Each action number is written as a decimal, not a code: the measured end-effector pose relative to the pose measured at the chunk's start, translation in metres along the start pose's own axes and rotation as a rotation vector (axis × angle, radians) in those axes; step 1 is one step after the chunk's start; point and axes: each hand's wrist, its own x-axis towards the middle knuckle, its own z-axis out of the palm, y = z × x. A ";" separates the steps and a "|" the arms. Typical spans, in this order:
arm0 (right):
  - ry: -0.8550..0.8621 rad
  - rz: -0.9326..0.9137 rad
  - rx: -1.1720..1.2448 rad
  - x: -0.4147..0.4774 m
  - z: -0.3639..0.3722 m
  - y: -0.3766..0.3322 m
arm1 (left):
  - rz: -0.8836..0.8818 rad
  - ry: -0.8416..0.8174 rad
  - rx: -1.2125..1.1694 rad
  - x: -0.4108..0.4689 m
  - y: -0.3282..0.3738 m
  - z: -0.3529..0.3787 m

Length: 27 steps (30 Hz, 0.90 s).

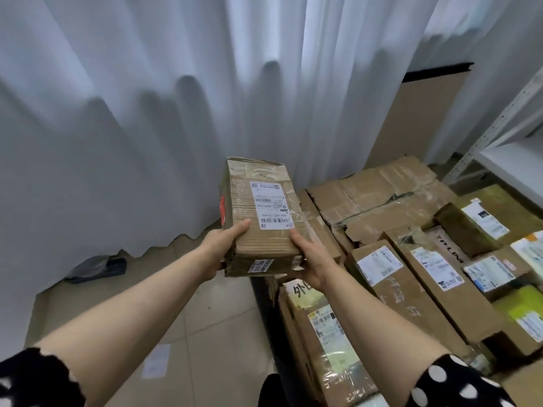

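Note:
A worn brown cardboard parcel (258,201) with a white shipping label on top is held up in the air in front of me, its long side pointing away. My left hand (219,246) grips its near left corner, thumb lying on the top face. My right hand (311,259) grips the near right corner, thumb on the top beside the label. A second small label shows on the parcel's near end, and there is a red mark on its left side.
A pile of labelled cardboard parcels (411,259) fills the floor at right. White curtains (147,113) hang behind and left. A metal shelf rack (505,136) stands at far right. Tiled floor (205,333) lies below, with a paper slip (157,361) and a dark object (100,268) under the curtain.

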 end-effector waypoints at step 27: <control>0.675 -0.115 0.006 0.225 -0.173 -0.135 | 0.027 -0.436 0.567 0.349 0.106 0.210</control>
